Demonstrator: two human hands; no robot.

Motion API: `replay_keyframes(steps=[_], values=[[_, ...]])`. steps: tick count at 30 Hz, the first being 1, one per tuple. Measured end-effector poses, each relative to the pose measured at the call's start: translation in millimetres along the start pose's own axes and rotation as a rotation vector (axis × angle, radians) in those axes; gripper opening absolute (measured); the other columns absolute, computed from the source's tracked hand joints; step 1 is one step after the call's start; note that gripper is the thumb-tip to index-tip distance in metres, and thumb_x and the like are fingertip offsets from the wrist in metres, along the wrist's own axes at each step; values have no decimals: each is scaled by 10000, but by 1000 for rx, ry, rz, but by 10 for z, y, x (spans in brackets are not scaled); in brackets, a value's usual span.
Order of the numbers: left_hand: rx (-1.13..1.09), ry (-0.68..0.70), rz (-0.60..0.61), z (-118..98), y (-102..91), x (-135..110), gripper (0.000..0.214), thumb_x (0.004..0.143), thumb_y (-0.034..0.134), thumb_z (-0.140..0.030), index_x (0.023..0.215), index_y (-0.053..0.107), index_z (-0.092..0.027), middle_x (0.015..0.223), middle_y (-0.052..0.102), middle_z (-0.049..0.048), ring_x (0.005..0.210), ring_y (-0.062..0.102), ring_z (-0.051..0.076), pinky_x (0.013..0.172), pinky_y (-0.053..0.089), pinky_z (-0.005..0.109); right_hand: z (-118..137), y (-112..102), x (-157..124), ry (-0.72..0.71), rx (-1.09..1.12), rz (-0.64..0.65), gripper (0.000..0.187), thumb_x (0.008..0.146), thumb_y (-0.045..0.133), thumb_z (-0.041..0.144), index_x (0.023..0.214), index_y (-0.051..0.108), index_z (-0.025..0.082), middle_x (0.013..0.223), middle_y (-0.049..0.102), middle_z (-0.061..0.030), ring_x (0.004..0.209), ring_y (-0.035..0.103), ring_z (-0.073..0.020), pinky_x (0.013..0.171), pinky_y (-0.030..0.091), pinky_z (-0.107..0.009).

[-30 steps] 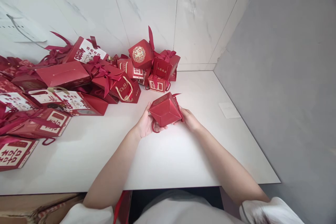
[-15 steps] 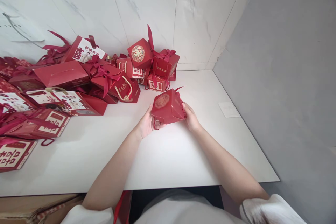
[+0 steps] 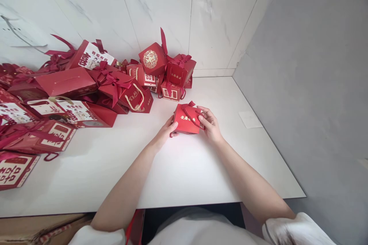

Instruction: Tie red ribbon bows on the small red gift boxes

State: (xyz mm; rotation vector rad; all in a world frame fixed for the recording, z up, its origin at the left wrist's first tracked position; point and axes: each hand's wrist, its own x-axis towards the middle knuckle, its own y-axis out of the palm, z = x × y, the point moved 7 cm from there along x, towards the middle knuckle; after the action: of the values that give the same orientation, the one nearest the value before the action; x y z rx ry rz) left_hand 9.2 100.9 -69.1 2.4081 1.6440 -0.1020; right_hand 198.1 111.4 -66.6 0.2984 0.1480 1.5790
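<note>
While my two hands press on it from either side, item one, the small red gift box (image 3: 186,123), sits low on the white tabletop (image 3: 184,172), its front face with gold characters turned up toward me.

Left hand (image 3: 165,132): fingers laid against the box's left side, thumb at its lower corner.
Right hand (image 3: 211,124): fingers curled on the box's right edge, fingertips touching the red cord handle (image 3: 192,118) that lies across the front face. The hands are apart, with the box clamped between them.

Item two: heap of red gift boxes (image 3: 71,92), with ribbons and bows, filling the left of the table up to the marble wall (image 3: 158,4). Contents noted:
- cube box with a round gold emblem (image 3: 151,59), tilted on top at the back;
- box with a cream rope handle (image 3: 138,98), at the heap's near edge;
- little flat box with a white label (image 3: 171,92), nearest my held box, just behind it.

Item three: white slip of paper (image 3: 251,119), flat on the table to my right, near the grey wall (image 3: 310,65).

Item four: cardboard carton (image 3: 37,227), below the table edge at my left.
</note>
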Motion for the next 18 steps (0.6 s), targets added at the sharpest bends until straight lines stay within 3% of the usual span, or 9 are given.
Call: replay_keyframes(steps=[2,4,6,8,10,13,18], values=[[-67,-18,-16,10,-1,7,622,849,645,-544,1379,527,-241,1200,652,111,843,613,183,709,482,309,-27,-11,18,20,36,12,468,853,629,566,1232,606,292,878,638,-20,751,598,-192,658,500,-324],[-184,5,-56,-2,-7,27,630,831,653,-520,1378,495,-250,1217,643,107,838,613,189,686,464,313,-52,-40,44,17,73,-14,457,869,596,565,1231,596,286,1044,675,-51,986,637,-229,796,530,-352],[-283,65,-79,-34,-6,46,640,818,660,-491,1386,461,-274,1253,630,96,859,612,192,696,457,317,-82,-39,59,33,88,-25,480,863,616,557,1255,572,284,1257,647,-70,1219,576,-249,943,512,-387],[-316,126,-85,-65,-2,53,685,792,691,-454,1407,433,-295,1251,634,82,861,609,182,703,448,309,-104,48,50,76,85,59,564,869,612,585,1338,519,286,1412,578,-76,1333,512,-259,1051,462,-431],[-293,149,-88,-73,2,45,751,758,728,-428,1431,418,-307,1243,643,71,894,615,184,705,441,296,-92,196,3,109,84,226,680,868,588,641,1431,440,289,1472,541,-81,1349,511,-270,1095,436,-462],[-262,159,-59,-85,28,17,814,735,758,-436,1460,410,-311,1320,620,79,1099,614,246,796,476,318,-44,346,-89,133,111,411,782,845,605,669,1488,367,292,1490,527,-78,1335,534,-283,1109,438,-476],[-180,202,11,-159,52,-19,728,794,741,-482,1446,484,-286,1445,565,91,1368,487,323,1053,456,416,-16,311,-95,99,141,396,773,841,656,603,1485,366,289,1469,543,-83,1320,551,-299,1121,431,-488]])
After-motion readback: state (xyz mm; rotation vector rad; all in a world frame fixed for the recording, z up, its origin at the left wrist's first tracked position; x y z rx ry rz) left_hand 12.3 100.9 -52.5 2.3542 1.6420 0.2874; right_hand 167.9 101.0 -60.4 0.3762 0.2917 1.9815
